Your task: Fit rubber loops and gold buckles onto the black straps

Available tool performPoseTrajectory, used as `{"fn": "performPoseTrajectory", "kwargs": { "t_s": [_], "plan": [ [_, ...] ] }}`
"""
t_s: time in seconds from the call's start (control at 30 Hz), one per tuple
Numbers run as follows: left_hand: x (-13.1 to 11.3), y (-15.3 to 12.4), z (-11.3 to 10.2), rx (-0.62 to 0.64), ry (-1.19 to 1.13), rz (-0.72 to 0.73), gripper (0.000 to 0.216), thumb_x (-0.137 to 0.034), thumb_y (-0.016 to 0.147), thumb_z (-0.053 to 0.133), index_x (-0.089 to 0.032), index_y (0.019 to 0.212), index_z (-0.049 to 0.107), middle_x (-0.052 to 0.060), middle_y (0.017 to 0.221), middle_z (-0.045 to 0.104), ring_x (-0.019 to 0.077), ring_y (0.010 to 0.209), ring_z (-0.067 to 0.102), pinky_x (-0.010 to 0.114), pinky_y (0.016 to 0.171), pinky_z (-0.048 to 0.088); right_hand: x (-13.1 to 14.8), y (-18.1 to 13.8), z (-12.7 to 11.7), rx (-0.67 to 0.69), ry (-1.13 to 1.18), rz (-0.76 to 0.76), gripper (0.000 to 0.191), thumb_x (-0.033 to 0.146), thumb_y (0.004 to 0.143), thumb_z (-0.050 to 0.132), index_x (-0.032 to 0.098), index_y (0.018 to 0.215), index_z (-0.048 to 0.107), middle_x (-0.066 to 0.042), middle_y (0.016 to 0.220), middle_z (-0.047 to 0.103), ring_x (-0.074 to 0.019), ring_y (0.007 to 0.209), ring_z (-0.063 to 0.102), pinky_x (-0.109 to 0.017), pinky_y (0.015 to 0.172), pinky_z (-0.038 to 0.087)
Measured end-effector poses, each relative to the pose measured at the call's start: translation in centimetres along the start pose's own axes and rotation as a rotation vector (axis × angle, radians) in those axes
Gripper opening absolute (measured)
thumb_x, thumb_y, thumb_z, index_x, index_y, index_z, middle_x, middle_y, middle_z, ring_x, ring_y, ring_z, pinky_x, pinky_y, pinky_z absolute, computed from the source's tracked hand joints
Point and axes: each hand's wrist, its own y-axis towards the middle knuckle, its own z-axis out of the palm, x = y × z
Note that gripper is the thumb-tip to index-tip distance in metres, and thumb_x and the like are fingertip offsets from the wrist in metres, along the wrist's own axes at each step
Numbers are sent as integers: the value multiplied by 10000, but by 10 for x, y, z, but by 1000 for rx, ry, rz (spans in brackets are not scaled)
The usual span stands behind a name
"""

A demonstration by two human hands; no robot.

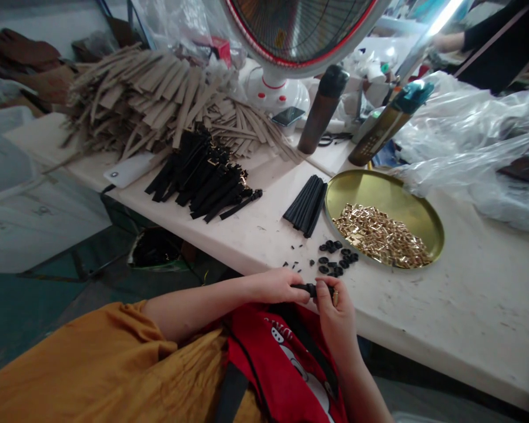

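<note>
So I was standing right by the long white worktable (445, 305), and everything sat on that. Biggest thing on it was the heap of tan flat strips (158, 100) piled up at the far left end of the table, with a white pedestal fan with a red-rimmed grille (291, 35) at the far edge just right of that heap. A crumpled clear plastic sheet (471, 141) covered the far right end. Nearer the middle of the table lay a jumble of black straps with small gold buckles (203, 176), touching the front of the tan heap. A round shallow brass-coloured tray (370, 188) sat toward the table's right, holding a spread of little shiny gold metal fittings (383, 235). Two tall bottles (321, 108) stood behind the tray. A neat bundle of black narrow strips (306, 205) lay just beside the tray's left rim, and a scatter of small black loops (335, 258) sat near the table's front edge, right by the tray.

At that front edge the person's left hand (277, 286) and right hand (335, 308) met, each with fingers pinched shut on one short black strap piece (311, 288), held just off the table's edge over a red bag (286, 364) in the lap.
</note>
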Motion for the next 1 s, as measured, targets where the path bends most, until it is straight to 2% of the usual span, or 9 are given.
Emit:
{"fn": "performPoseTrajectory", "kwargs": {
  "t_s": [0.1,0.23,0.37,0.5,0.6,0.77,1.0],
  "plan": [
    [2,0,0,-31,40,-5,232,-352,738,480,-133,727,556,-47,569,439,73,531,393,177,488,295,-1,-1,1,7,9,14,248,419,815,477,186,881,528,-5,700,538,-144,593,510,-278,566,434],
    [-1,-4,-6,93,-13,0,265,-361,815,402,-142,781,547,-51,550,440,63,475,391,176,469,305,-4,-2,-4,119,84,8,239,411,816,481,195,908,528,-29,779,562,-159,654,543,-292,585,467],
    [-8,-9,-7,144,-60,-18,290,-355,859,348,-147,744,512,-34,568,500,65,474,448,178,470,335,-3,-3,-13,211,100,-89,204,373,830,477,204,925,542,-41,836,572,-178,747,560,-311,662,480],
    [-17,-9,-5,162,-93,-18,255,-292,867,351,-147,705,485,-28,600,526,63,503,480,174,501,374,-1,-2,-18,261,41,-174,192,355,838,468,212,933,555,-39,823,589,-175,747,554,-286,641,465],
    [-20,-9,-6,194,-42,12,257,-238,871,329,-145,681,474,-25,606,522,60,512,480,176,524,390,-3,-3,-16,255,39,-157,221,362,846,453,208,976,544,-44,835,582,-174,746,551,-282,631,459],
    [-19,-9,-6,139,-1,-12,271,-326,855,375,-136,721,513,-13,607,537,73,520,490,183,508,379,-6,-5,-11,159,18,-130,256,364,856,434,209,1044,512,-13,768,530,-141,628,508,-272,580,437],
    [-22,-10,-1,121,34,33,254,-264,856,336,-148,681,479,-20,604,537,68,502,491,181,515,376,5,-4,-12,185,75,-105,277,386,852,431,216,1053,517,9,701,494,-121,572,467,-248,529,418]
  ]
}}
